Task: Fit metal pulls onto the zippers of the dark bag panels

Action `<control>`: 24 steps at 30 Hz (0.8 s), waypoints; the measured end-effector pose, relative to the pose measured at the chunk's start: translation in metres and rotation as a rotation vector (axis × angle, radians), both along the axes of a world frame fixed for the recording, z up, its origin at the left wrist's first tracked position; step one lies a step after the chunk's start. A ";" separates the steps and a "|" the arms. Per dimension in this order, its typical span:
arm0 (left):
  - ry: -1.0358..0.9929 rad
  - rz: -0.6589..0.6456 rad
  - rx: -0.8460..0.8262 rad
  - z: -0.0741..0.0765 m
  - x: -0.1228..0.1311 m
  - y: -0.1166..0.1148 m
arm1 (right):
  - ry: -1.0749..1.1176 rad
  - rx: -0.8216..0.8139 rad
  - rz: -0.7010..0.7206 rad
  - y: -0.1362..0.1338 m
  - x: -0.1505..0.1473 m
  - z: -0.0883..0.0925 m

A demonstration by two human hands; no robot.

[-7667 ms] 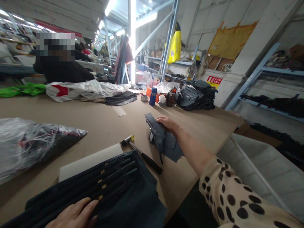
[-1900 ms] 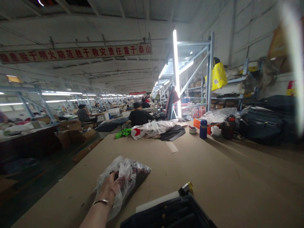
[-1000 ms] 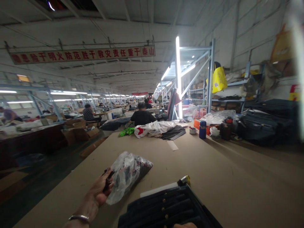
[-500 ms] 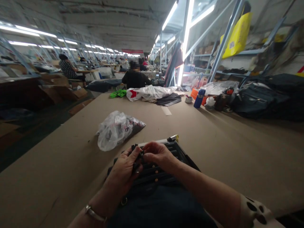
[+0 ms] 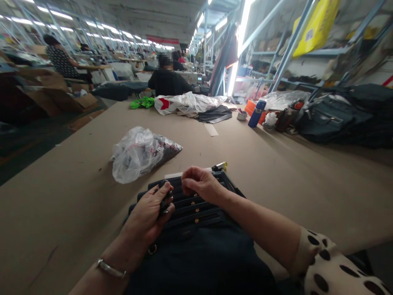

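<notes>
My left hand (image 5: 150, 211) is closed around small dark pieces with shiny metal parts (image 5: 166, 196), held between thumb and fingers. To its right, my right hand (image 5: 199, 184) hovers over the layered dark pieces, its fingers curled together; whether anything tiny is between the fingertips cannot be made out. Below both hands lie several overlapping dark blue strips (image 5: 184, 221) with small gold-coloured studs (image 5: 197, 210) in a row. Dark blue fabric (image 5: 199, 262) with a metal ring (image 5: 152, 248) covers the near side.
A clear plastic bag (image 5: 135, 153) lies on the brown table (image 5: 294, 184) at left. Farther back are a white bundle (image 5: 190, 102), a blue bottle (image 5: 257, 114) and dark bags (image 5: 334, 119). People sit beyond the table.
My hands have moved apart; the right one has come away from the dark pieces in the left. The view has tilted down and shifted slightly, showing more of the studded strips.
</notes>
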State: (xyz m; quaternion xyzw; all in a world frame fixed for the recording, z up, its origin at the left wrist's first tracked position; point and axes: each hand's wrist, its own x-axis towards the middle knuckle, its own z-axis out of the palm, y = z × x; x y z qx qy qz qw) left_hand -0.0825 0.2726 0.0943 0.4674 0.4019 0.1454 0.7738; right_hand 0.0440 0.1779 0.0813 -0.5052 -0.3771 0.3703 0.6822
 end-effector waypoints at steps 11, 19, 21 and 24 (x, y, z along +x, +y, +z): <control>0.067 -0.285 0.043 0.001 0.043 0.033 | -0.223 -0.177 0.008 0.024 0.054 -0.005; 0.135 -0.511 0.127 -0.007 0.059 0.041 | -0.292 -0.149 0.048 0.015 0.066 -0.017; 0.163 -0.544 0.210 -0.009 0.068 0.041 | -0.302 -0.241 0.058 0.014 0.073 -0.022; 0.225 -0.584 0.350 -0.016 0.084 0.041 | -0.533 -0.501 0.047 0.015 0.084 -0.032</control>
